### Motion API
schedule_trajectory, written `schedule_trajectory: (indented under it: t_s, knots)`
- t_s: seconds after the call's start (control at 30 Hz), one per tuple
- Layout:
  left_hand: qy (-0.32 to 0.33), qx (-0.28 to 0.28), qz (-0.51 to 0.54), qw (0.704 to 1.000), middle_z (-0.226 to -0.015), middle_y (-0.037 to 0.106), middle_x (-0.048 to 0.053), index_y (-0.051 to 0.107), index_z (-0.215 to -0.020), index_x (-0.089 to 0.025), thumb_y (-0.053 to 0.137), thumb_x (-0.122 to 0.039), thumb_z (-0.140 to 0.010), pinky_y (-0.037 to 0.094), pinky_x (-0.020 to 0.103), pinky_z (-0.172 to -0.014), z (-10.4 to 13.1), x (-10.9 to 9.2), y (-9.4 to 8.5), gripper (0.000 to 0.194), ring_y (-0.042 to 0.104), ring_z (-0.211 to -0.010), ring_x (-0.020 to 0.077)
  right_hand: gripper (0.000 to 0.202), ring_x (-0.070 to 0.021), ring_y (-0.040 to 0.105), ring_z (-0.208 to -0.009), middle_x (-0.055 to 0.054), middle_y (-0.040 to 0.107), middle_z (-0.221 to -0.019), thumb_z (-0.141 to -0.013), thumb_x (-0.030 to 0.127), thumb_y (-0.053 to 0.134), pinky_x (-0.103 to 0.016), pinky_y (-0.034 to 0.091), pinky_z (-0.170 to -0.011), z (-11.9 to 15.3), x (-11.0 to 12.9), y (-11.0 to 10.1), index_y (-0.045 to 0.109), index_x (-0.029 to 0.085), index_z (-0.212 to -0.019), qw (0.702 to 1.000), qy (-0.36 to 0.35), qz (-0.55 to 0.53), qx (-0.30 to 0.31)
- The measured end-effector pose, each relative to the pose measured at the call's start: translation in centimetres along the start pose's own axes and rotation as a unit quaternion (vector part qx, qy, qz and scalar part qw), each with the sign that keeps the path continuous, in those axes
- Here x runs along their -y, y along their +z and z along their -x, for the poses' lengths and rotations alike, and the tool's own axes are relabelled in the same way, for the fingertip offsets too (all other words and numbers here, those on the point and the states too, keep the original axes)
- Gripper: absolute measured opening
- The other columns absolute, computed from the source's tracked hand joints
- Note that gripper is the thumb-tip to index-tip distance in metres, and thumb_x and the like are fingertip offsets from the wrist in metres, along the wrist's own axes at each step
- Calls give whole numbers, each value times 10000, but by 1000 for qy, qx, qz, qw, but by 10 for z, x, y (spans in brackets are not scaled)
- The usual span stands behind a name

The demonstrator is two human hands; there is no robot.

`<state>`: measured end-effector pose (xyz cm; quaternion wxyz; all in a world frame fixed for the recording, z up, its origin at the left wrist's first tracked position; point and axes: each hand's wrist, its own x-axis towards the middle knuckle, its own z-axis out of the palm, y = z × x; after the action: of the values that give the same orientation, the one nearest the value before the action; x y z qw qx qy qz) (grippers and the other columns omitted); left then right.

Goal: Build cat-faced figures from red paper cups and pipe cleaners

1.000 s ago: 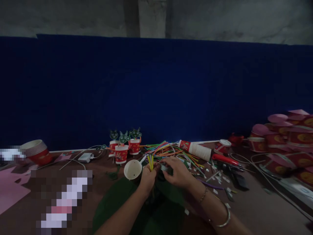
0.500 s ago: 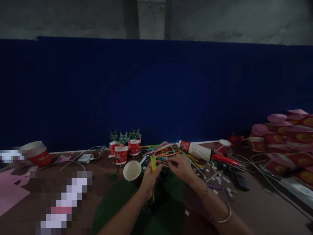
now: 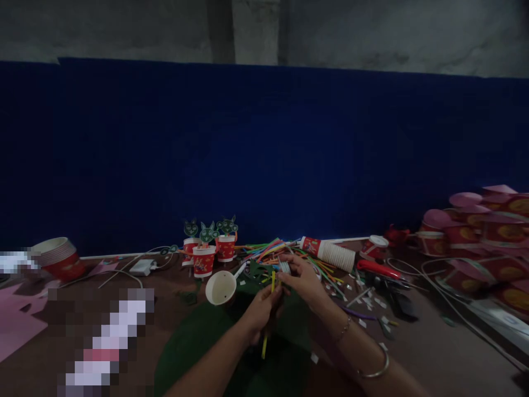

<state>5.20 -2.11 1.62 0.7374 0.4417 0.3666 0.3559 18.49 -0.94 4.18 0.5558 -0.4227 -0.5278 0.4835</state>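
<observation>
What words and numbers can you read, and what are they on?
No words or numbers are clear enough to read.
Red printed paper cup: marks too small.
Flat white object, far right: blue mark too blurred.
Pile of red and pink paper crafts: gold marks too blurred.

Left hand [image 3: 258,313] now closer to right hand [image 3: 305,280]

Appears rough and matt at upper wall [image 3: 363,36]. Reads as smooth plastic at yellow strip [image 3: 264,347], matt paper at pink sheet [image 3: 19,328]. Shows glossy plastic at red handle [image 3: 380,268], polished metal at bangle [image 3: 387,365].
</observation>
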Motion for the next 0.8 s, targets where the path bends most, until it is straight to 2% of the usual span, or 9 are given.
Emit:
schedule_trajectory:
  t_s: [0.1,0.17,0.23,0.3,0.47,0.53,0.63,0.8]
  knots:
    - [-27,54,-31,998,-438,524,-44,589,-931,-168,556,-582,-717,284,161,-339,0,1,-3,467,374,-314,61,408,-91,466,-422,34,579,-628,-625,285,650,-190,336,-344,3,5,2,510,177,-993,1000,11,8,-6]
    - [-39,72,-27,996,-472,559,-25,580,-966,-159,551,-590,-714,369,190,-373,0,1,-4,500,437,-342,82,377,-109,505,-477,21,592,-646,-630,269,637,-192,353,-365,3,6,2,520,179,-976,999,0,33,-20]
    - [-44,77,-20,996,-483,553,-27,578,-950,-154,568,-576,-709,399,201,-389,0,0,-5,486,449,-355,83,345,-126,541,-540,13,604,-659,-639,256,630,-209,402,-425,3,6,2,531,178,-960,998,-22,56,-29]
    - [-50,84,-15,995,-468,494,-59,573,-923,-164,576,-551,-719,355,178,-353,1,-1,-6,438,382,-325,58,330,-139,567,-587,7,616,-672,-648,251,627,-237,446,-501,2,5,1,537,176,-957,996,-42,74,-30]
    - [-87,103,10,991,-449,293,-116,519,-811,-197,584,-548,-719,117,135,-305,5,-7,-7,368,155,-309,15,324,-171,619,-713,-12,645,-759,-661,235,622,-283,500,-625,2,4,0,535,189,-970,993,-76,91,-6]
    - [-92,103,13,990,-444,260,-120,487,-774,-204,574,-556,-724,84,136,-316,6,-8,-7,366,119,-321,16,321,-169,625,-709,-13,647,-798,-673,228,610,-275,509,-595,3,4,0,530,207,-983,992,-91,81,11]
    - [-87,110,13,990,-443,241,-121,470,-776,-212,558,-559,-735,68,142,-322,7,-8,-7,360,95,-332,21,317,-117,582,-540,-10,641,-820,-688,223,597,-227,474,-455,5,2,2,530,226,-998,992,-106,71,18]
    - [-71,79,7,994,-464,280,-117,462,-816,-224,563,-570,-724,50,147,-331,4,-2,-6,372,145,-322,21,337,-55,466,-385,-21,622,-845,-711,246,600,-211,416,-368,6,-3,3,514,218,-1035,993,-102,67,5]
